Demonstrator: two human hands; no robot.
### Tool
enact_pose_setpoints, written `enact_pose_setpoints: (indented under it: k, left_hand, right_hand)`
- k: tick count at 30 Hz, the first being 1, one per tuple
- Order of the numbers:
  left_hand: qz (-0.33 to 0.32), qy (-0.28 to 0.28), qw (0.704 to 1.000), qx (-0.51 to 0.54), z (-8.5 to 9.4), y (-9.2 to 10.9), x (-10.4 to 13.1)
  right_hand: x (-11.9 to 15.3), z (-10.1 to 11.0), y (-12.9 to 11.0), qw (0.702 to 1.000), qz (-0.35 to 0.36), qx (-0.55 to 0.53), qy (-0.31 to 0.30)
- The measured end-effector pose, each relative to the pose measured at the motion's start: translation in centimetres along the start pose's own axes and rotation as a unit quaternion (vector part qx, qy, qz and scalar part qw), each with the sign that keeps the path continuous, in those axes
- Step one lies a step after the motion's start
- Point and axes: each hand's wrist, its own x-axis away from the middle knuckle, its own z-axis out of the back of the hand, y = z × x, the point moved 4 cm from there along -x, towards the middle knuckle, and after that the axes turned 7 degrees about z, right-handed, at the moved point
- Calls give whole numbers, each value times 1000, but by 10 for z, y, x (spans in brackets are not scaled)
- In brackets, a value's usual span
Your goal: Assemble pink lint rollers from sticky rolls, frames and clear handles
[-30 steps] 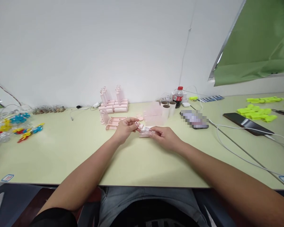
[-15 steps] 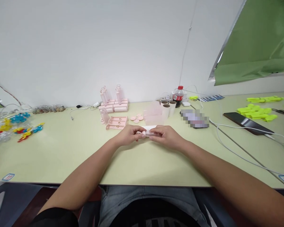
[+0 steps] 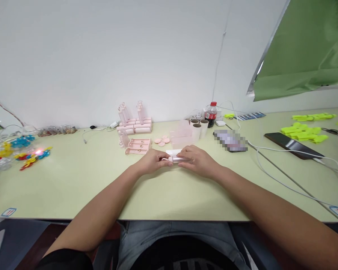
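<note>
Between both hands, above the table in front of me, lies a slim pink and clear tube. My left hand pinches its pink end at the left. The fingers of my right hand are wrapped round its clear right part. A white roll shows just behind the tube, partly hidden by my right fingers. Pink open half shells with small rings lie beyond my left hand. Pink round caps and a translucent pink box are past the fingertips.
Pink cases carry upright clear tubes at the back. Cardboard-cored rolls, a cola bottle and a phone with white cables stand or lie to the right. Colourful flower pieces are at far left.
My right fingers have shifted on the tube, and more of the tube and the white roll shows between the hands. A light glows among the flower pieces. The view has shifted slightly.
</note>
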Motion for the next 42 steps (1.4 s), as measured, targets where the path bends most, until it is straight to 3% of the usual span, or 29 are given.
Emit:
enact_pose_setpoints:
  k: [8, 17, 29, 38, 42]
  left_hand:
    - [-36, -82, 996, 0, 1, 11, 9]
    - [-38, -127, 991, -32, 1, 14, 11]
    - [-23, -117, 992, 28, 1, 12, 10]
    - [-48, -50, 998, 1, -2, 12, 7]
    - [-60, -56, 997, -12, -2, 15, 8]
  right_hand:
    - [4, -4, -1, 999, 18, -6, -33]
    - [5, -4, -9, 996, 55, 20, -72]
    - [7, -4, -6, 998, 54, 21, -17]
    - [6, -2, -2, 999, 21, -50, 0]
    - [4, 0, -6, 998, 29, -54, -1]
